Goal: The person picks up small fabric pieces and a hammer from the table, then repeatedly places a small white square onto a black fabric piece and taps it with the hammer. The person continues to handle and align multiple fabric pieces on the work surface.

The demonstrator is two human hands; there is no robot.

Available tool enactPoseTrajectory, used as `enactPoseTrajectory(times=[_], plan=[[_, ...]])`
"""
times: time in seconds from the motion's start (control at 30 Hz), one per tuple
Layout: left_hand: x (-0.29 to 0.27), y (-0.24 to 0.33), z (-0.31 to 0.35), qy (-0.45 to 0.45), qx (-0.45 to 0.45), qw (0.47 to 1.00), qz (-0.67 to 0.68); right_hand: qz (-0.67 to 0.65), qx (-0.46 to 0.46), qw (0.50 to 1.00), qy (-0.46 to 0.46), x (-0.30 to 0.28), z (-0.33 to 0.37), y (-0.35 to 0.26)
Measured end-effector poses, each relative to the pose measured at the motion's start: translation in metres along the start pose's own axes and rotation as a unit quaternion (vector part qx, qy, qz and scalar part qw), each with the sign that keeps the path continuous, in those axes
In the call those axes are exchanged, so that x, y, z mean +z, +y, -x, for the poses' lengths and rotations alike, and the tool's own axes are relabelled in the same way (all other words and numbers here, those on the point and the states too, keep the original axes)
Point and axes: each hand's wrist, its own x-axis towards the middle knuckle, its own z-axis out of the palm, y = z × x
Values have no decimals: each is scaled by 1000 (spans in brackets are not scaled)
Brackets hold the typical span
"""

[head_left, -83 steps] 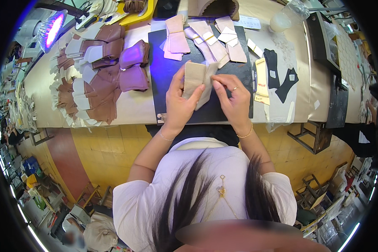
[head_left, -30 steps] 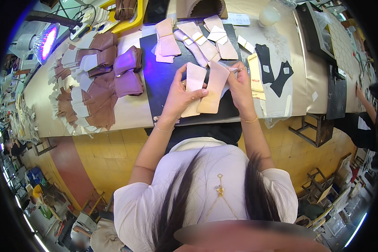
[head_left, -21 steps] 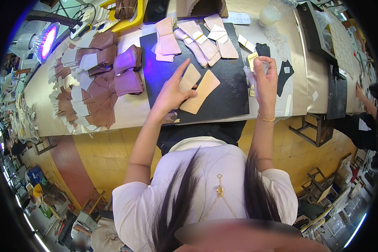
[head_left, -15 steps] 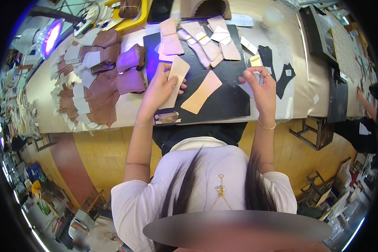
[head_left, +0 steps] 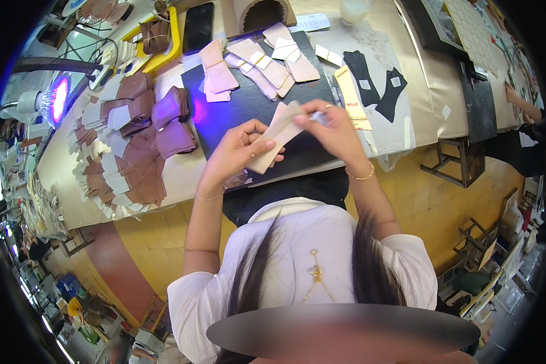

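Above the black mat [head_left: 242, 107], pale pieces [head_left: 279, 131], separate a moment before, were pinched overlapping between partly closed left hand [head_left: 238, 149] and right hand [head_left: 333, 132], so joint handling was allowed.

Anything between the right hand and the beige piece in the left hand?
Nothing visible: the right hand's fingertips appear to touch the upper end of the beige piece, while the left hand holds it lower down.

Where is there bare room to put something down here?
The black mat between the pale bundles and left hand; also the tan tabletop between the black pieces and dark board, except a white tag. Crowded: left side, under brown stacks.
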Motion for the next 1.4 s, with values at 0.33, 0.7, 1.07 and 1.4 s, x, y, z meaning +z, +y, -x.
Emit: enactPoseTrajectory(times=[0.33, 0.7, 1.07, 1.4], plan=[[-2, 16, -5, 111, 108, 986, -54, -23, -7, 992, 122, -39, -2, 1], [10, 9, -9, 197, 170, 964, -59, -12, -23, 952, 306, -152, -96, 46], [17, -32, -12, 279, 222, 869, -342, -431, -155, 822, 339, -195, -11, 62], [21, -69, -24, 148, 297, 700, -632, -601, -120, 611, 502, -133, 123, 193]])
